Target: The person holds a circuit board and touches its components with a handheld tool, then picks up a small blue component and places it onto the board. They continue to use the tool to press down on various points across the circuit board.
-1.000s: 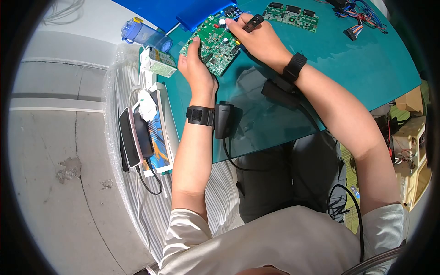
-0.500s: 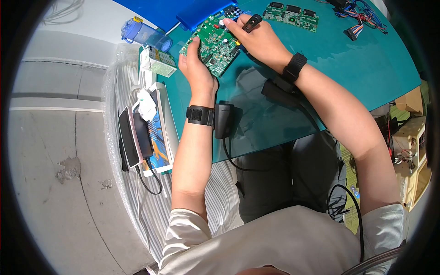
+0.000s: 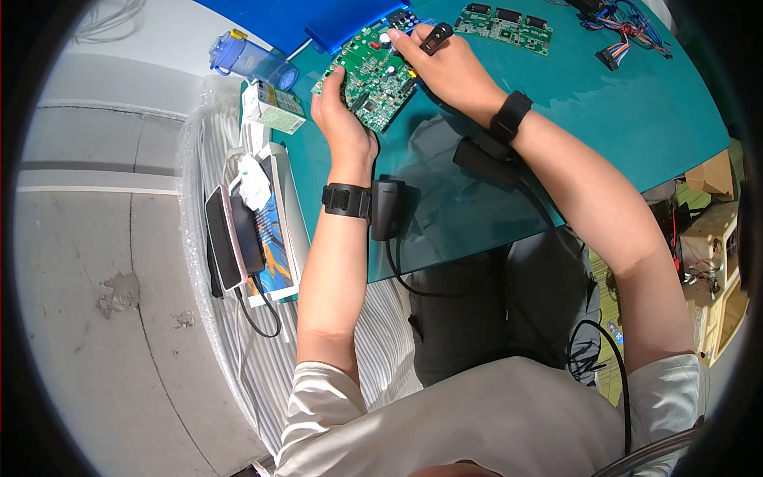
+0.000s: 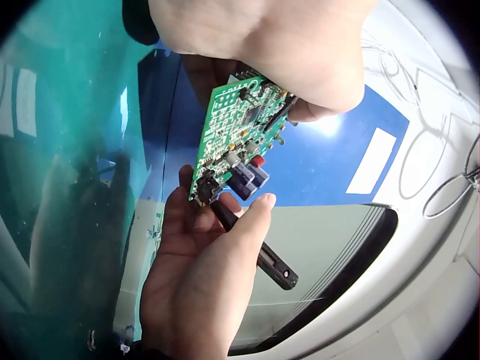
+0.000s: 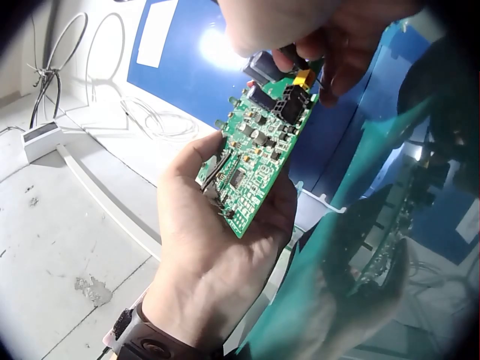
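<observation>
My left hand (image 3: 342, 119) grips a green circuit board (image 3: 373, 83) by its left edge, thumb on the component face and fingers behind. The board is tilted, with dark cylindrical capacitors (image 4: 244, 184), a black connector block (image 5: 291, 105) and a yellow connector (image 5: 304, 79) along its far end. My right hand (image 3: 449, 75) pinches a slim black tool (image 4: 277, 268), thumb laid along it and its rear end sticking out past the hand. In the left wrist view the tool's front end meets the board's edge beside the black connector; its tip is hidden.
Another green board (image 3: 505, 33) lies on the teal mat (image 3: 620, 131), with bundled coloured wires (image 3: 628, 36) to its right. Left of my hands are a blue bottle (image 3: 254, 62) and a small carton (image 3: 274, 107). A blue panel (image 3: 262, 20) rises behind; wrist-camera cables trail toward my lap.
The black tool's rear end has tipped very slightly leftward in the right hand. Both hands and the board stay almost where they were.
</observation>
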A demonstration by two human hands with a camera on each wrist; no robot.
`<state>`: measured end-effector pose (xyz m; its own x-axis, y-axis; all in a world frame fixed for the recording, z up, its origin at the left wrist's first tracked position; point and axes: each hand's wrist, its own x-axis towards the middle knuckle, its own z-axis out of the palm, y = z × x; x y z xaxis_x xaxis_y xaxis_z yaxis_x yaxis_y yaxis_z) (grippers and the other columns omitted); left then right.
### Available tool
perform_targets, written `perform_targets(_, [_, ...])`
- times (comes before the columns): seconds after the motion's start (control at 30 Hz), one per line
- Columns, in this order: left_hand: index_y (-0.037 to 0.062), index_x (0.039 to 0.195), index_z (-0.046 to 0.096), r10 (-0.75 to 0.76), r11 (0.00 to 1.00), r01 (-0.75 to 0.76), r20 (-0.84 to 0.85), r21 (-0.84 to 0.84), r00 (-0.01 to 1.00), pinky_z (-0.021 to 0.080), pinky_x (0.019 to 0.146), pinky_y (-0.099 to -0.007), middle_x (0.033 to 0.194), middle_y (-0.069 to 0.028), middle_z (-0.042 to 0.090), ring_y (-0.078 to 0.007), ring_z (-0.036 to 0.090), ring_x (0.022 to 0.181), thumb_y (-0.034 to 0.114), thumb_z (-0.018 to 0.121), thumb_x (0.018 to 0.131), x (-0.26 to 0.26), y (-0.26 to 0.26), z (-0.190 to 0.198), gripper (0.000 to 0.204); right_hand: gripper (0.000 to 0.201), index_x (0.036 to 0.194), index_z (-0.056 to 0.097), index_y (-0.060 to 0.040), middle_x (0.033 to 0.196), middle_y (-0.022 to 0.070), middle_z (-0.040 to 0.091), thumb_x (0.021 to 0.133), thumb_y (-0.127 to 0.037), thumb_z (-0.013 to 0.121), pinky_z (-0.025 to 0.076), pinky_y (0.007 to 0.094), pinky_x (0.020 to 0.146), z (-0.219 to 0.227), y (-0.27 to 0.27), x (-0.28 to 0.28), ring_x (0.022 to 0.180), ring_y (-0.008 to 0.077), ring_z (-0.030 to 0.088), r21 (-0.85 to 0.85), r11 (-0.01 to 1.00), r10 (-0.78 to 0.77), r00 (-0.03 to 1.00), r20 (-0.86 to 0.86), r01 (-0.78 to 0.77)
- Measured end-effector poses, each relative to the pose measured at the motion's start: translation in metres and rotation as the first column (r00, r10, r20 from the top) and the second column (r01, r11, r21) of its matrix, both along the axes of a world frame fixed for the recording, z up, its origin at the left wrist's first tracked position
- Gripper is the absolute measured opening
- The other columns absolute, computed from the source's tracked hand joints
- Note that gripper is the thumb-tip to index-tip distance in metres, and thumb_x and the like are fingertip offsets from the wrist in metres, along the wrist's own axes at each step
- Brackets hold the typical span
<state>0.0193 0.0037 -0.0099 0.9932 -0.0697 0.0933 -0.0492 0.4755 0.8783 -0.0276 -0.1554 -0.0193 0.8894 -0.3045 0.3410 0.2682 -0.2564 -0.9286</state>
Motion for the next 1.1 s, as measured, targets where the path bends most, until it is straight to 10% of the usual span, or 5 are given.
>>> perform_targets(0.73, [0.0052, 0.099, 0.061, -0.052, 0.998, 0.051, -0.055, -0.024, 0.997, 0.054, 0.080, -0.0338, 0.094, -0.0047, 0.065, -0.0176, 0.066, 0.089, 0.022, 0.063, 0.094, 0.005, 0.003, -0.006, 0.017, 0.058, 0.073, 0.056, 0.0052, 0.055, 0.0072, 0.041, 0.102, -0.046, 0.058, 0.035, 0.0370, 0.055, 0.000, 0.004, -0.001, 0.059, 0.0156, 0.030, 0.065, 0.998, -0.030, 0.995, 0.092, 0.024])
perform_targets(1.1, [0.0000, 0.113, 0.062, -0.175, 0.979, 0.170, 0.040, 0.115, 0.984, 0.055, 0.082, -0.0306, 0.107, -0.0084, 0.070, -0.0171, 0.069, 0.093, 0.000, 0.068, 0.090, -0.008, -0.004, 0.004, 0.024, 0.058, 0.071, 0.050, 0.0039, 0.056, 0.0099, 0.039, 0.103, -0.044, 0.057, 0.034, 0.0393, 0.056, -0.006, -0.001, 0.004, 0.059, 0.0206, 0.028, 0.018, 0.999, -0.051, 0.994, 0.093, 0.049])
